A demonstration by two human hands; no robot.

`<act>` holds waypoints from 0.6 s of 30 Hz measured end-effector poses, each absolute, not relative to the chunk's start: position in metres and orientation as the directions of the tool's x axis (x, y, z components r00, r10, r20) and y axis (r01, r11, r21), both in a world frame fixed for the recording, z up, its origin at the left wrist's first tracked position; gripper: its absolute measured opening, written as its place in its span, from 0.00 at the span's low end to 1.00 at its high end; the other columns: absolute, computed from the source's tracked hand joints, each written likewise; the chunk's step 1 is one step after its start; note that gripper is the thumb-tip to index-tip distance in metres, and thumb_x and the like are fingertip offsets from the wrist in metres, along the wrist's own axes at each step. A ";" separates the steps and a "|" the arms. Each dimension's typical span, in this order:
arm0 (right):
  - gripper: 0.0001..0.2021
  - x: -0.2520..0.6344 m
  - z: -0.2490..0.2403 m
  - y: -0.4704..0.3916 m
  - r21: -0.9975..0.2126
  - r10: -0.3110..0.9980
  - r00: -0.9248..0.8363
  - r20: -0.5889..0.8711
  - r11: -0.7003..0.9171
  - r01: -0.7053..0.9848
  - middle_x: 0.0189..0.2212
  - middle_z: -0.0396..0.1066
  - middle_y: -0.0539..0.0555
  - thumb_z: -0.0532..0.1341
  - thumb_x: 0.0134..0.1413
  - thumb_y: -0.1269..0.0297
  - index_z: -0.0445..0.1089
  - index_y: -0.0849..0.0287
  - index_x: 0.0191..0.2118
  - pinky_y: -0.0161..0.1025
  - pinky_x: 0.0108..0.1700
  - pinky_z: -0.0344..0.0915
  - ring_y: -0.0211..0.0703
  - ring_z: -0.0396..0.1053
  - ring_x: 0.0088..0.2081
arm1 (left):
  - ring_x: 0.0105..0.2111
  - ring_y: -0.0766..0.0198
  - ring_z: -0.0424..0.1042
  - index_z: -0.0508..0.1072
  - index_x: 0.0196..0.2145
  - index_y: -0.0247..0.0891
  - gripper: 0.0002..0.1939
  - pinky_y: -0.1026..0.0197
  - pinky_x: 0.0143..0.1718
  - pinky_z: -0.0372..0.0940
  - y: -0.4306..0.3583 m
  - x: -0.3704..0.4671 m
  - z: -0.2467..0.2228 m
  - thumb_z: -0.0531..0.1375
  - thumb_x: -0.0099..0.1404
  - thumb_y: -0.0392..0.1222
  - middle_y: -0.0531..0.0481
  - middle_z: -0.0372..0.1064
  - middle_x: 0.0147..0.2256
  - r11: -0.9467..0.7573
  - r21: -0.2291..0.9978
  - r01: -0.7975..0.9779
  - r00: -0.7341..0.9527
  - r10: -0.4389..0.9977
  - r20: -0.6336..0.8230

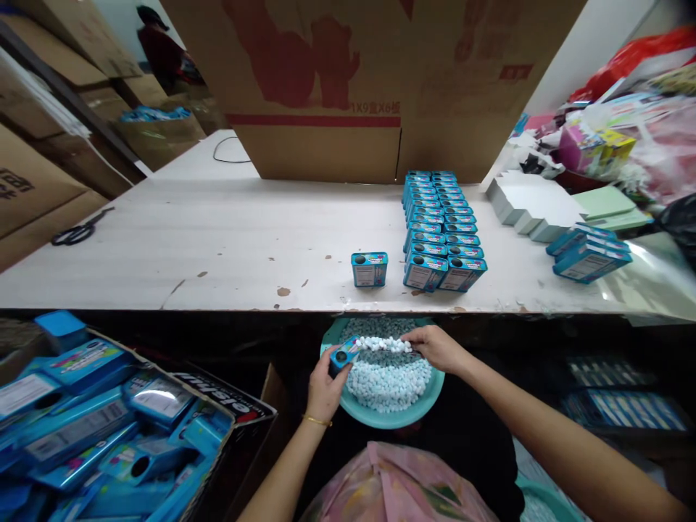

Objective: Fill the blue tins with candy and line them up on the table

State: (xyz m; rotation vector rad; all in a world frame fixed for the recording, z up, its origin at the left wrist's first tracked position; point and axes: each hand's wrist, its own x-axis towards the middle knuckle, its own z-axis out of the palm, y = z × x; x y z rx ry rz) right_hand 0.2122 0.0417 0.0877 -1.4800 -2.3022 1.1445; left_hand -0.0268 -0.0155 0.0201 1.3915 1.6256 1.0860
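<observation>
Over a teal basin (438, 391) full of pale blue and white pellets (387, 386), my left hand (326, 388) grips a small blue box (344, 354), tilted toward the right. My right hand (435, 348) is closed at the right end of a heaped row of pellets (383, 345) that reaches the box's end. Whatever carries this row is mostly covered by the pellets. On the white table (261, 239) just beyond the basin, one blue box (370, 270) stands upright, left of a double row of similar boxes (443, 232).
A large cardboard carton (370, 87) stands at the table's back. Scissors (81, 228) lie at the left. Stacked white card (536, 203) and more blue boxes (590, 254) are at the right. A carton of blue boxes (98, 420) fills the lower left. A person (163, 51) is in the background.
</observation>
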 end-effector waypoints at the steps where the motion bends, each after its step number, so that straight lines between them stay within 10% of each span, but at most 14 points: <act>1: 0.15 0.210 0.100 0.043 -0.632 0.821 -0.511 -0.254 0.259 0.730 0.27 0.71 0.49 0.49 0.46 0.73 0.72 0.57 0.32 0.30 0.32 0.56 0.37 0.66 0.33 | 0.41 0.60 0.66 0.64 0.42 0.37 0.19 0.58 0.44 0.60 -0.014 -0.021 0.019 0.58 0.52 0.43 0.47 0.68 0.39 0.044 0.915 0.400 -0.120 0.993 0.005; 9: 0.11 0.171 0.150 0.034 -0.045 0.786 -0.524 -0.329 0.541 0.840 0.29 0.70 0.56 0.51 0.46 0.76 0.69 0.59 0.31 0.35 0.31 0.57 0.44 0.68 0.33 | 0.45 0.57 0.64 0.64 0.43 0.37 0.18 0.54 0.47 0.58 -0.014 -0.004 0.009 0.56 0.53 0.38 0.44 0.66 0.42 -0.055 0.853 0.519 0.003 0.998 0.062; 18: 0.10 0.157 0.162 0.024 0.002 0.766 -0.570 -0.296 0.598 0.802 0.28 0.69 0.57 0.50 0.48 0.75 0.67 0.61 0.30 0.36 0.29 0.59 0.46 0.68 0.32 | 0.44 0.57 0.65 0.65 0.43 0.38 0.18 0.52 0.46 0.59 -0.013 -0.006 0.004 0.56 0.53 0.40 0.45 0.66 0.42 -0.068 0.856 0.512 0.015 0.997 0.071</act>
